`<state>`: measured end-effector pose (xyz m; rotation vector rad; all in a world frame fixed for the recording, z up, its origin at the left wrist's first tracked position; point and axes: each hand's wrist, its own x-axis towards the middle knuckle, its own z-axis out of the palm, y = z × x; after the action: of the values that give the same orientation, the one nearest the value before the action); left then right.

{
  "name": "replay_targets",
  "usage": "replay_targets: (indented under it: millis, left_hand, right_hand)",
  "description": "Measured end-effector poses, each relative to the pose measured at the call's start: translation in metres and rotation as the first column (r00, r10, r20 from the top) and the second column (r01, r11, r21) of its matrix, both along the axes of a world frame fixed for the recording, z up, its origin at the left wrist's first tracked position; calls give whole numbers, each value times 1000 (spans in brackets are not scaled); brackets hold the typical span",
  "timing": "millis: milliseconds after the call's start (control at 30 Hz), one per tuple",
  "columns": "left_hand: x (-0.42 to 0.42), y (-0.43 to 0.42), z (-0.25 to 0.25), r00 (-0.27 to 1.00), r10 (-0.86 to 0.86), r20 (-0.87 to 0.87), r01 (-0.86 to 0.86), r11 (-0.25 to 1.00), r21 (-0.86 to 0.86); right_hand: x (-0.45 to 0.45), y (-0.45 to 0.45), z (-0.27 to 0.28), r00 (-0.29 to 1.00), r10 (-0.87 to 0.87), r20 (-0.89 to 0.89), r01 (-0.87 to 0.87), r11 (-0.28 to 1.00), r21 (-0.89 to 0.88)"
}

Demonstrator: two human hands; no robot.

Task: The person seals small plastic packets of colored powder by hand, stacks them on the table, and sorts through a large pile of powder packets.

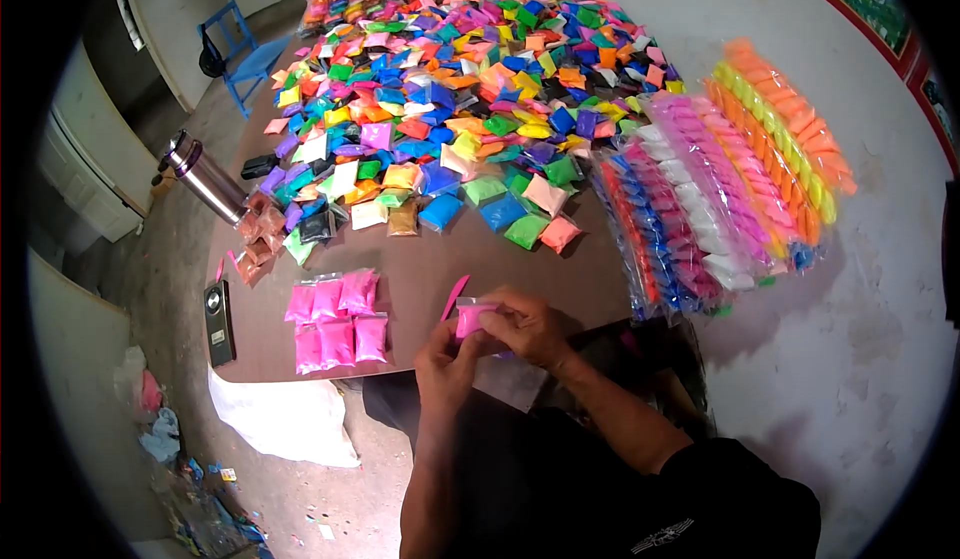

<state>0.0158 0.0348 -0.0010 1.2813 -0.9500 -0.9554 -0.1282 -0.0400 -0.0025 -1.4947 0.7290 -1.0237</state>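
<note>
Between my two hands, just over the table's near edge, is a small clear packet with bright pink filling point(469, 320). My left hand point(446, 355) grips its lower left side with thumb and fingers. On its right side, my right hand point(527, 327) pinches the packet near the top. A pink plastic knife-like tool point(455, 297) lies on the table just beyond my left hand. To the left, several pink packets point(337, 342) lie in two rows on the brown table point(400, 259).
A huge pile of coloured packets point(440, 119) covers the far table. Long bagged strips of packets point(720, 189) stand along the right side by the wall. At left are a steel flask point(208, 179), a phone point(218, 322) and brown packets point(262, 234). A blue chair point(248, 57) stands beyond.
</note>
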Motion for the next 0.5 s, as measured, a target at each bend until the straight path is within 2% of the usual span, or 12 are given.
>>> replay_targets:
  millis: [67, 233, 300, 333, 367, 400, 433, 500]
  left_hand:
    - [1, 1, 0, 1000, 12, -22, -12, 1000, -10]
    - [7, 5, 0, 993, -64, 102, 51, 991, 122]
    - [5, 6, 13, 993, -70, 97, 57, 990, 130]
    - [3, 4, 18, 993, -77, 90, 64, 989, 134]
    - [1, 2, 19, 993, -75, 90, 62, 988, 140]
    - [-2, 2, 19, 992, -52, 111, 42, 994, 98]
    - [-4, 2, 19, 991, -28, 131, 20, 998, 59]
    - [0, -2, 6, 986, -29, 162, 16, 996, 85]
  right_hand:
    - [0, 1, -3, 1000, -2, -2, 2, 1000, 27]
    - [-3, 2, 7, 996, -6, -86, 8, 1000, 28]
    - [-3, 3, 7, 999, 22, 39, -30, 975, 220]
    - [-2, 2, 5, 999, 25, 40, -33, 974, 224]
    - [-1, 1, 0, 999, -11, 31, 6, 989, 151]
    - [-1, 2, -1, 999, -45, 25, 43, 996, 78]
    - [-2, 2, -3, 999, -41, 23, 38, 995, 89]
    - [-3, 0, -6, 997, 2, 83, -25, 961, 274]
